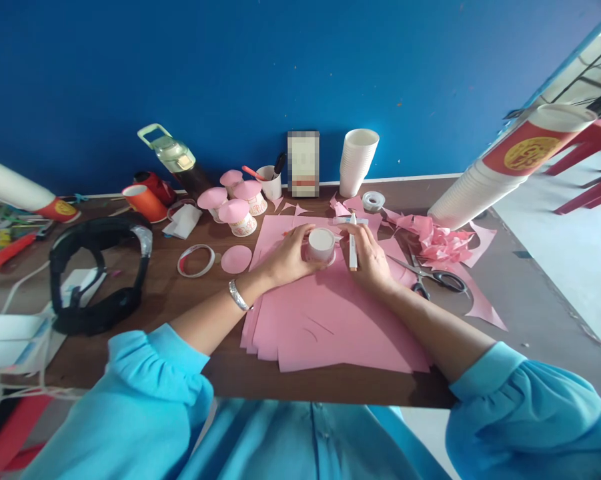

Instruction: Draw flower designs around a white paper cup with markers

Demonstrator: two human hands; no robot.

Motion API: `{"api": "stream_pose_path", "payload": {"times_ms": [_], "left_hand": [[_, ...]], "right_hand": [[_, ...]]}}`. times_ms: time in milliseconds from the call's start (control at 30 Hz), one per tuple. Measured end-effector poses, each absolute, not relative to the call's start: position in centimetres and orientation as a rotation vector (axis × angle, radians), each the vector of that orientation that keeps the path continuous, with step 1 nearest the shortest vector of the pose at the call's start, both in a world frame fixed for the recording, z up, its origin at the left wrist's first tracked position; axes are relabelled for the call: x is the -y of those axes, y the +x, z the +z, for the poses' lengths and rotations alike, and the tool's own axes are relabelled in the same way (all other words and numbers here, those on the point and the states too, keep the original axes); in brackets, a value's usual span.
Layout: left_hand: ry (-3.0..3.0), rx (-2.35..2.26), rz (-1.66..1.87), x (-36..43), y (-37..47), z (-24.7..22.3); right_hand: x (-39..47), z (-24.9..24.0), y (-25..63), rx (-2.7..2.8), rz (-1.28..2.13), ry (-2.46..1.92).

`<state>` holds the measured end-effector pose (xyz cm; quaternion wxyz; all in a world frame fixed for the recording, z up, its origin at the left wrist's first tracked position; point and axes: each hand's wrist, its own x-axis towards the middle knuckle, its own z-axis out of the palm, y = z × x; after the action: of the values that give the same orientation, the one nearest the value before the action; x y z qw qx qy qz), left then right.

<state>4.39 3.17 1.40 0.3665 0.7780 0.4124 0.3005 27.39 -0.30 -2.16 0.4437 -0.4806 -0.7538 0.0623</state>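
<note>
My left hand [293, 257] is closed around the side of a small paper cup [322, 241], which appears to stand upside down on a stack of pink paper sheets [305, 333]. Close to the cup's right side, my right hand [373, 261] grips a white marker [353, 250], its narrow tip pointing up and away from me. Dark curved and straight lines mark the top sheet. Left of the stack lie a pink paper disc [237, 259] and a roll of tape [196, 261]. Scissors [427, 275] rest open by my right wrist.
Several cups with pink cone tops [234, 211] stand behind my left hand. At the back are a pen cup [270, 183], a phone-like screen [303, 163] and stacked cups [359, 160]. Pink scraps [443, 240] and a tall cup stack [510, 167] occupy the right; a black headband [103, 273] lies left.
</note>
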Motion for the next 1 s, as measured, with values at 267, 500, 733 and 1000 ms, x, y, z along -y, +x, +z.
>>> {"api": "stream_pose_path", "payload": {"times_ms": [267, 500, 733, 1000], "left_hand": [[2.162, -0.973, 0.969, -1.8, 0.7, 0.7], [2.226, -1.088, 1.022, -1.8, -1.4, 0.3], [2.359, -1.206, 0.947, -2.2, -2.4, 0.8], [2.598, -1.373, 0.876, -2.0, -4.8, 2.2]], "right_hand": [[0.5, -2.1, 27.3, 1.896, 0.17, -1.261], [0.5, -1.9, 27.2, 1.922, 0.15, -1.247], [0.5, -2.0, 27.2, 1.964, 0.183, -1.189], [0.2, -2.0, 27.3, 1.928, 0.206, -1.236]]}}
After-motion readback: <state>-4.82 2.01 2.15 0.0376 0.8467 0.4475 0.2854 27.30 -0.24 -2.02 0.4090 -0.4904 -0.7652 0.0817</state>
